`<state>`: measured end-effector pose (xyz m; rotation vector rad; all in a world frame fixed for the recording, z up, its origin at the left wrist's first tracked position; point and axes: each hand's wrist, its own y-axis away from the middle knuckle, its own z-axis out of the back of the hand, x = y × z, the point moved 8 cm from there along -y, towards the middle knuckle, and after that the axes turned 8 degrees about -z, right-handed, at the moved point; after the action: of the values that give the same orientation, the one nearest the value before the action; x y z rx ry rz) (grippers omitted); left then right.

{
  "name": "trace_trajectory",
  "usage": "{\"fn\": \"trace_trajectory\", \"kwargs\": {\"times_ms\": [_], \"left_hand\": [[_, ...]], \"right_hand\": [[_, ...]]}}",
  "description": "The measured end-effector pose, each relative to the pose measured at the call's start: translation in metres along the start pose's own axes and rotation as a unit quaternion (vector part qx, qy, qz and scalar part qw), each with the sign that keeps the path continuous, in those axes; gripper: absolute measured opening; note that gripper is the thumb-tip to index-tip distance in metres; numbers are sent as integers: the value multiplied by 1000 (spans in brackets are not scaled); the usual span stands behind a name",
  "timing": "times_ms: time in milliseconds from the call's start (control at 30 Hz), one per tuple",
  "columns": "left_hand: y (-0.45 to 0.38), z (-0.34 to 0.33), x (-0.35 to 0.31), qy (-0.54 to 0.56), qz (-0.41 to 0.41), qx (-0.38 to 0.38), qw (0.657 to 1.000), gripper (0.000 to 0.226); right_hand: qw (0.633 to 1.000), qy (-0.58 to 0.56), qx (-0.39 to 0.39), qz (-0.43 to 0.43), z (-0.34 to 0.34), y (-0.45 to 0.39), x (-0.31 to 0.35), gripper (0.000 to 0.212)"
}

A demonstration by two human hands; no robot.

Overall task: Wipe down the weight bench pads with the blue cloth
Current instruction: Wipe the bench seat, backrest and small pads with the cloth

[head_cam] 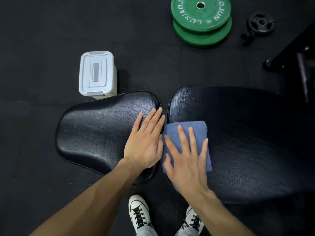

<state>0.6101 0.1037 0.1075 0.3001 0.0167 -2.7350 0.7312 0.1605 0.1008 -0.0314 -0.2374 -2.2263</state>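
Black rubber floor (42, 31) lies under everything, and on it stands the weight bench with its 2 glossy black pads. Larger of these is the back pad (247, 142), filling the right of the view; the smaller seat pad (98, 133) sits to its left, a narrow gap between them. Beyond the pads lie 2 stacked green weight plates (202, 21), a white lidded box (97, 74) just behind the seat pad, and a small black plate (260, 23).

On the back pad's near-left corner, right beside the gap, rests the folded blue cloth (196, 132). The right hand (185, 160) presses flat on it, fingers straight and spread, nothing curled round the fabric. The left hand (146, 143) lies flat on the seat pad's right end, fingers straight and close together, seemingly bracing the bench.

Judging by this, the wiping step is under way at the inner edge of the back pad, with most of that pad's surface lying to the right of the cloth. The next move likely calls for steady downward pressure while sliding the cloth rightward along the pad, keeping it folded under the palm.
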Motion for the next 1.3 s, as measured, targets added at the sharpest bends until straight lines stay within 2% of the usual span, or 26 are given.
{"fn": "trace_trajectory", "kwargs": {"times_ms": [267,433,700,1033,1300], "left_hand": [[-1,2,-1,10,4,-1,1000,62],[0,1,0,5,5,4,1000,61],[-1,-1,0,-3,10,2,1000,58],[0,-1,-2,0,14,-7,1000,59],[-2,1,-5,4,9,-11,1000,58]], "right_hand": [[1000,19,-10,2,-11,81,-16,65],[1000,14,-8,11,-13,88,-29,65],[996,-17,8,-82,1,11,-42,63],[996,1,57,-61,20,-137,-72,64],[997,-23,57,-52,29,-147,-74,63]]}}
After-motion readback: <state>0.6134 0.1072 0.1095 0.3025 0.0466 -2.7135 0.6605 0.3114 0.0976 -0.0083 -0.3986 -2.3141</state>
